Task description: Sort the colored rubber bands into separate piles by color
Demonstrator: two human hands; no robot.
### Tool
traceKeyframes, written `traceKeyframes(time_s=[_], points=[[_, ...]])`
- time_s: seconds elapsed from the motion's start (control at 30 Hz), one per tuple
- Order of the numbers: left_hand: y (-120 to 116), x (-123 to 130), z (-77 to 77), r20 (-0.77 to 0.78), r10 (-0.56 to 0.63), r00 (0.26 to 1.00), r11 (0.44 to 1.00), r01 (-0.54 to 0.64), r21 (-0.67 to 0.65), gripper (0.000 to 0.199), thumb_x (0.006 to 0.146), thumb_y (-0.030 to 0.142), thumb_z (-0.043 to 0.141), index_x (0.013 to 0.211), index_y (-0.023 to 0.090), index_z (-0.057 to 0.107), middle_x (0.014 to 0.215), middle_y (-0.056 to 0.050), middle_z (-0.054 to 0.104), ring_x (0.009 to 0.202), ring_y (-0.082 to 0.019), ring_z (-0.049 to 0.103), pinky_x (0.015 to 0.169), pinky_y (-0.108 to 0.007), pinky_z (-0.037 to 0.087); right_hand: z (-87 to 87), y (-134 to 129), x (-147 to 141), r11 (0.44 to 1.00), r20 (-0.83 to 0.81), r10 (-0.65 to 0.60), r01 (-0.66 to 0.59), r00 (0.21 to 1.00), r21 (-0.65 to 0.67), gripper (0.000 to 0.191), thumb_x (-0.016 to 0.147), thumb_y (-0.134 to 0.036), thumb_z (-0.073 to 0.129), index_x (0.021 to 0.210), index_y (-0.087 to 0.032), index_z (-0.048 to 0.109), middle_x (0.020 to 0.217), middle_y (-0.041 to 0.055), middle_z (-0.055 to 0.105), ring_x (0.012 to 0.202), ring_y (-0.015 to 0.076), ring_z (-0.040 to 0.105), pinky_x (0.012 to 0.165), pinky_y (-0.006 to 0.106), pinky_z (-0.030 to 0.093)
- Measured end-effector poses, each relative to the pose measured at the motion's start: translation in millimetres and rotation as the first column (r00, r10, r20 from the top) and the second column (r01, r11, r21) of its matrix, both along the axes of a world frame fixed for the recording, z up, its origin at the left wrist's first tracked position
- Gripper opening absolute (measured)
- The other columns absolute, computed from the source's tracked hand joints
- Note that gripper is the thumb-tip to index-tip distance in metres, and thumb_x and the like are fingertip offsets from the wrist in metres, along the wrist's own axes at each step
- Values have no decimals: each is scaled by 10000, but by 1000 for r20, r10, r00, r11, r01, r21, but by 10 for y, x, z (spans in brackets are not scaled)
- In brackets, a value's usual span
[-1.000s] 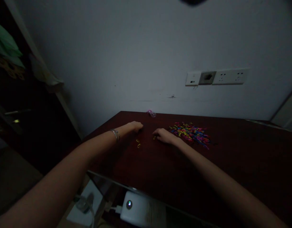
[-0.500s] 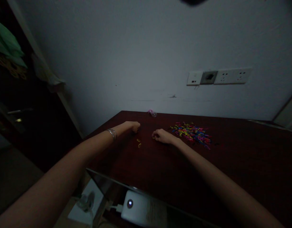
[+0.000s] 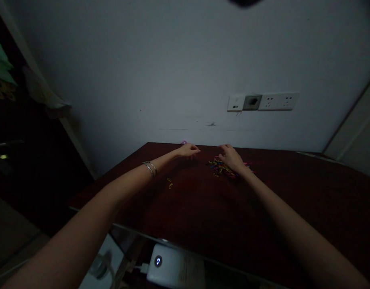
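A heap of small coloured clips, apparently paper clips (image 3: 226, 171), lies on the dark red-brown tabletop (image 3: 197, 208). Over the heap's back part hovers my right hand (image 3: 232, 157), thumb and fingers apart, with no held object visible. To the left of the heap, my left hand (image 3: 187, 150) is above the table, its fingers stretched out to the right and nothing visible in them. A silvery bracelet circles that wrist. Two yellow clips (image 3: 170, 184) lie apart from the heap, nearer to me. Behind my left hand, a small pinkish item (image 3: 184, 142) is partly hidden.
A wall with sockets (image 3: 263, 102) rises behind the table. Below the front edge sits a white device (image 3: 165, 265) with a lit display and a plugged-in cable. At the left is a dark door (image 3: 31, 160) with a handle.
My left hand has lifted and moved right and back. My right hand has gone from the bare tabletop to above the heap, its fingers now spread. The view has shifted slightly.
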State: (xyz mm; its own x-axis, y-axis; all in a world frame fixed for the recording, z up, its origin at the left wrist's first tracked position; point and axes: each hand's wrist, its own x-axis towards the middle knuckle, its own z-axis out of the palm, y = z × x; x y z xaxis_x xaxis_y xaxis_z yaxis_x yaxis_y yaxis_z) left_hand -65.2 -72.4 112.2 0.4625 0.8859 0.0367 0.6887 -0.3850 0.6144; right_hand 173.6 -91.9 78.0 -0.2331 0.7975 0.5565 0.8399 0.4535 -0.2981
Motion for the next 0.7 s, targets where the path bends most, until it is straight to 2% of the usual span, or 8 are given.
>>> traceKeyframes(time_s=[0.07, 0.13, 0.2, 0.27, 0.3, 0.37, 0.53, 0.7], points=[[15, -1, 20, -14, 37, 999, 999, -38, -13, 308, 841, 336, 473, 932, 80, 619, 679, -58, 618, 479, -74, 514, 478, -196, 409, -34, -60, -123, 995, -18, 97, -97, 995, -27, 346, 763, -140, 511, 1101, -147, 585, 1101, 129, 552, 896, 195, 571, 803, 316, 447], [53, -111, 3, -14, 118, 993, 993, -118, -11, 292, 846, 320, 464, 832, 75, 621, 613, -46, 594, 460, -80, 505, 465, -198, 405, -89, -146, -352, 957, -42, 267, -270, 963, -102, 305, 740, -121, 542, 1032, -147, 624, 1056, 108, 588, 893, 180, 577, 817, 306, 447], [97, -288, -37, 4, 222, 975, 975, -222, -9, 287, 849, 309, 456, 779, 79, 612, 585, -41, 581, 447, -86, 502, 454, -202, 401, -143, -249, -644, 865, -71, 447, -451, 892, -220, 280, 706, -160, 610, 983, -148, 649, 1021, 90, 621, 926, 184, 578, 839, 307, 443], [124, -492, -85, 18, 324, 946, 946, -324, -6, 279, 848, 297, 456, 749, 80, 601, 584, -45, 583, 443, -86, 499, 448, -198, 397, -182, -349, -945, 723, -74, 607, -589, 791, -362, 371, 660, -206, 673, 1025, -145, 647, 1060, 88, 627, 947, 190, 582, 855, 306, 440], [127, -595, -108, 24, 372, 928, 928, -372, 2, 280, 848, 294, 456, 735, 80, 595, 585, -49, 584, 443, -84, 497, 445, -194, 393, -196, -390, -1083, 665, -75, 659, -626, 748, -407, 427, 645, -214, 686, 1062, -139, 635, 1087, 94, 624, 968, 196, 580, 868, 307, 435], [110, -793, -147, 41, 448, 893, 893, -449, 19, 279, 853, 289, 449, 727, 80, 585, 591, -54, 588, 448, -81, 496, 441, -185, 387, -214, -442, -1317, 596, -60, 718, -656, 694, -463, 513, 615, -226, 707, 1112, -140, 616, 1136, 98, 613, 1021, 215, 565, 896, 315, 420], [19, -1187, -199, 48, 570, 820, 822, -569, -35, 266, 877, 262, 394, 788, 89, 576, 625, -55, 600, 451, -83, 513, 452, -190, 398, -270, -415, -1655, 536, -62, 751, -661, 657, -525, 569, 601, -232, 720, 1148, -136, 599, 1125, 85, 627, 987, 208, 586, 859, 275, 431], [-15, -1370, -190, 47, 624, 780, 781, -620, -74, 282, 886, 297, 388, 824, 95, 575, 660, -65, 618, 473, -85, 531, 482, -191, 415, -363, -339, -1788, 514, -74, 772, -689, 631, -511, 375, 635, -229, 710, 995, -130, 678, 972, 65, 677, 847, 173, 604, 744, 231, 437]])
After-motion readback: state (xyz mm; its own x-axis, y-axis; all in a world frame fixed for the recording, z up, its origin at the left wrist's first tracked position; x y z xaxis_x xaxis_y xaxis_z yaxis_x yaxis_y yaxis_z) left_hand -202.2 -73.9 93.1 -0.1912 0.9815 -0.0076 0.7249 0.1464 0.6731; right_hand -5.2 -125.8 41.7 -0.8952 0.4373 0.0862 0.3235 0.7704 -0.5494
